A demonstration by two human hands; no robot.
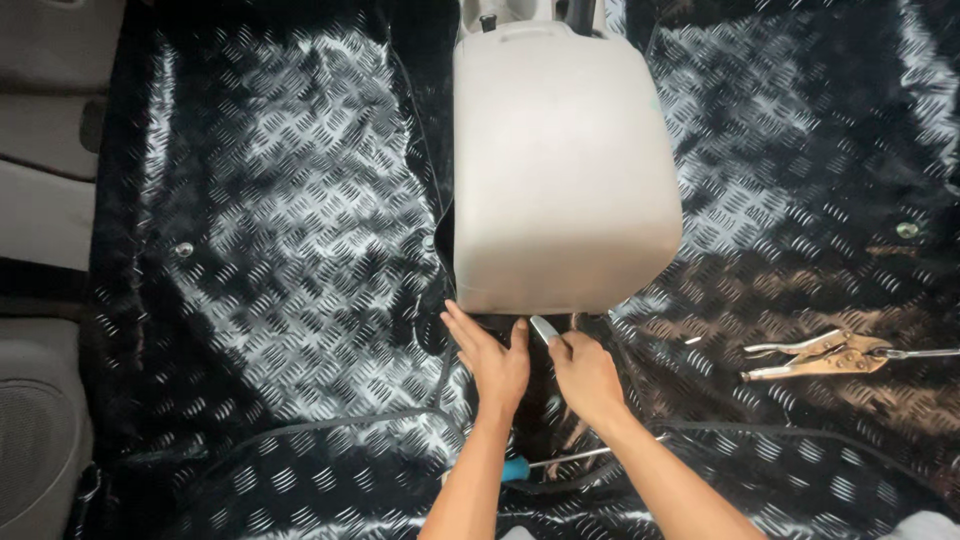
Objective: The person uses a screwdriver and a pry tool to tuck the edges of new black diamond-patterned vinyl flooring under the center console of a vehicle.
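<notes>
- Left hand (493, 362): open, fingers flat and spread a little, pressed on the black patterned floor mat (290, 250) right at the lower edge of the beige console box (560, 170); holds nothing.
- Right hand (585, 372): closed around a small silvery tool (545, 329), its tip poking up toward the box's bottom edge; can't tell what kind of tool.
- Hands just beside each other, below the box.
- Console box stands in the middle of the floor, upper centre of the view, mat on both sides of it.
- Screwdriver with blue handle (516, 469) lies on the mat between the forearms, metal shaft pointing right.
- Locking pliers (820, 355) lie on the mat at right, well apart from the hands.
- Grey seat edge (40, 200) along the left border.
</notes>
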